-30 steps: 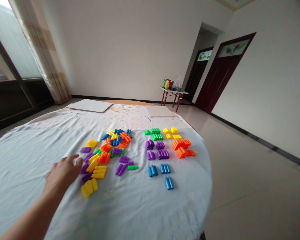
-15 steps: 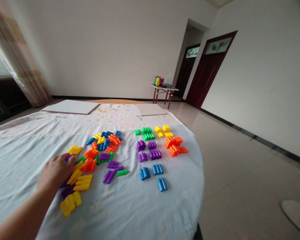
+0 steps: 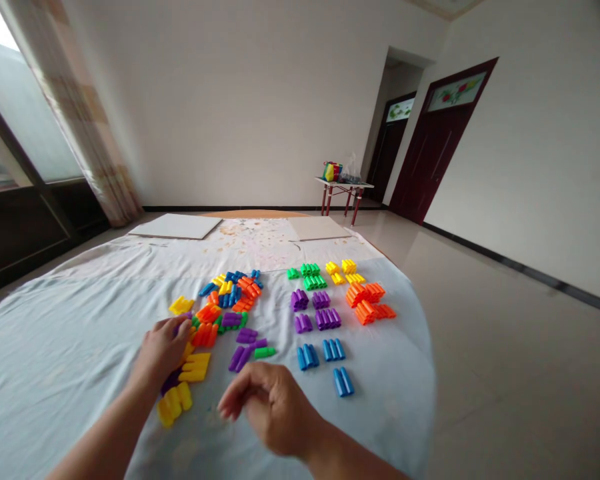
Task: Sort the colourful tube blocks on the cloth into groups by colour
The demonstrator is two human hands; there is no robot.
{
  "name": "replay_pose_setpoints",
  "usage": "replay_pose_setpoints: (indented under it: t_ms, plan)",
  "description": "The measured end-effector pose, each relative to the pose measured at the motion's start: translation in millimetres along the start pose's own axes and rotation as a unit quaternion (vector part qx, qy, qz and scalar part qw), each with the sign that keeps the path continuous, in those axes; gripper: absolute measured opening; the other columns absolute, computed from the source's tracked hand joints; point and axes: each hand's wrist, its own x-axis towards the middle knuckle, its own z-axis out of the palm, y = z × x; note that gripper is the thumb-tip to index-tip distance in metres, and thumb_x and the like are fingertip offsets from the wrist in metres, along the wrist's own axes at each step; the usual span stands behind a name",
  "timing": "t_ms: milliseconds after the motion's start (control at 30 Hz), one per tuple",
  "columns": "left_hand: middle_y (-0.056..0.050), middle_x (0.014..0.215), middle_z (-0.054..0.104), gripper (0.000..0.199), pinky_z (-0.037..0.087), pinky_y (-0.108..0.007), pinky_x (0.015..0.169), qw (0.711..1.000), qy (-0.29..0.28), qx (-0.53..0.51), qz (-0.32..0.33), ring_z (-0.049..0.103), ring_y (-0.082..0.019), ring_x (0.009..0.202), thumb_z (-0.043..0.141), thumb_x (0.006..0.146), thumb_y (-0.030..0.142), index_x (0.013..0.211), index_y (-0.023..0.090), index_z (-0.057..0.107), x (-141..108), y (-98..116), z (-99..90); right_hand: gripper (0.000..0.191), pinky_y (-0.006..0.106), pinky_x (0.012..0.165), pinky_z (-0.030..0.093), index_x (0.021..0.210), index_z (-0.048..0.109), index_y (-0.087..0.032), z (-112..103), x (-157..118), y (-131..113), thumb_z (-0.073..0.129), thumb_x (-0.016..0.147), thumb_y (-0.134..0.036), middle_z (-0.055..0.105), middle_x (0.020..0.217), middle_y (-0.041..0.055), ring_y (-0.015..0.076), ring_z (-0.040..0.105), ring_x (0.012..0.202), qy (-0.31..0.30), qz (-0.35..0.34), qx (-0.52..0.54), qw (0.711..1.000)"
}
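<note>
My left hand (image 3: 163, 350) is at the left edge of a mixed heap of plastic bullet-shaped building blocks, its fingers closed on a purple block (image 3: 183, 325) that they partly cover. Under and beside it lie yellow blocks (image 3: 196, 367) and orange blocks (image 3: 205, 335). My right hand (image 3: 280, 410) hovers over the cloth in front of the heap, fingers loosely bent, thumb apart, nothing visible in them. Nearest to it are a purple block (image 3: 240, 359) and a green block (image 3: 265, 352). To the right, sorted groups lie: blue blocks (image 3: 307, 357), purple blocks (image 3: 327, 319), orange blocks (image 3: 365, 312), green blocks (image 3: 311, 270), yellow blocks (image 3: 349, 267).
A pale cloth (image 3: 80, 347) covers the round-edged table. Two flat boards, a white board (image 3: 177, 227) and a beige board (image 3: 323, 228), lie at its far side. Beyond stands a small table (image 3: 345, 184) carrying a colourful bag (image 3: 333, 172). A dark red door (image 3: 443, 147) is at right.
My right hand has come into view from below. The purple block in my left hand has shifted slightly right against the heap. The whole view has turned left.
</note>
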Motion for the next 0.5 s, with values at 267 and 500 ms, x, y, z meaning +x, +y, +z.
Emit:
replay_pose_setpoints:
  t_ms: [267, 500]
  plan:
    - [-0.013, 0.105, 0.069, 0.050, 0.045, -0.040, 0.094, 0.993, 0.044, -0.103, -0.020, 0.062, -0.028, 0.102, 0.037, 0.076, 0.051, 0.096, 0.018, 0.070, -18.7, 10.3, 6.6, 0.030, 0.022, 0.064, 0.045, 0.077, 0.066, -0.016, -16.3, 7.5, 62.7, 0.041, 0.068, -0.003, 0.064, 0.066, 0.0000, 0.0121, 0.059, 0.065, 0.121, 0.019, -0.108, 0.986]
    - [-0.013, 0.094, 0.071, 0.052, 0.050, -0.042, 0.087, 0.975, 0.068, -0.207, -0.041, 0.065, -0.028, 0.095, 0.036, 0.073, 0.055, 0.089, 0.016, 0.068, -34.7, 33.5, 23.6, 0.030, 0.024, 0.062, 0.046, 0.081, 0.065, -0.016, -16.2, 8.6, 66.8, 0.039, 0.071, -0.006, 0.065, 0.068, 0.0025, 0.0147, 0.060, 0.064, 0.141, 0.058, -0.095, 0.984]
